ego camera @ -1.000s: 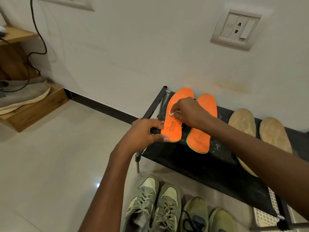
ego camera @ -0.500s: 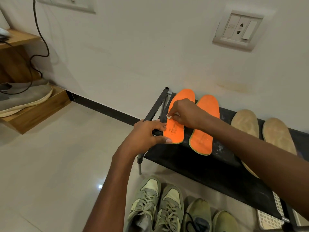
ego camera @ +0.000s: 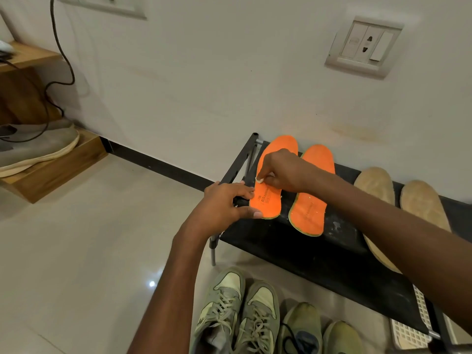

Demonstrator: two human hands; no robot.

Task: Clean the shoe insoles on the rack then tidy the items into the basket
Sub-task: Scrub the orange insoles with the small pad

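Note:
Two orange insoles lie side by side on the black rack [ego camera: 319, 259]: the left orange insole [ego camera: 270, 200] and the right orange insole [ego camera: 310, 213]. My left hand [ego camera: 224, 203] pinches the heel end of the left one, thumb under its edge. My right hand [ego camera: 283, 172] pinches a small white wad [ego camera: 260, 179] and presses it on the left insole's middle. Two beige insoles [ego camera: 375, 190] lie further right, partly hidden by my right forearm.
Several greenish sneakers [ego camera: 240, 310] stand on the floor under the rack. A white basket [ego camera: 411, 328] shows at the bottom right. A grey shoe [ego camera: 38, 146] rests on a wooden step at left, with a black cable hanging above it.
My right hand with the white wad has slid a little along the left orange insole. My left hand keeps its hold on the heel end.

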